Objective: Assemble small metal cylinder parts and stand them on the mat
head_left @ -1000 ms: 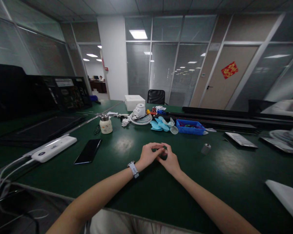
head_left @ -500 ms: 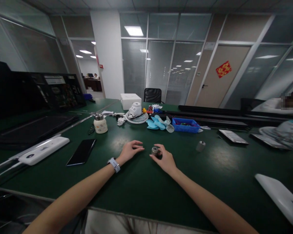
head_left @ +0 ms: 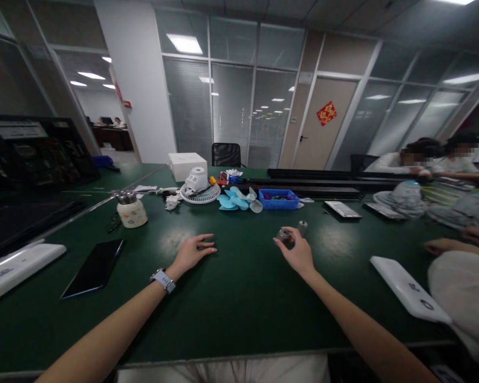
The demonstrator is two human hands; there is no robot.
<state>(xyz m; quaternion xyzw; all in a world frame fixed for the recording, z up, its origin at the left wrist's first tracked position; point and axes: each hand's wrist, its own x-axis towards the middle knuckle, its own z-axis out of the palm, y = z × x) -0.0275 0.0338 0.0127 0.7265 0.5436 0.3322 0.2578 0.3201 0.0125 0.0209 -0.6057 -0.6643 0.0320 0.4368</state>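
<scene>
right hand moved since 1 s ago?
Yes. The right hand, holding a small metal part, has gone right: it is now beside the metal cylinder it was well left of.

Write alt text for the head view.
The right hand pinches a small metal cylinder at a green table, close to a second cylinder; the left hand rests flat on it. A phone, a jar and fan parts lie farther off.
</scene>
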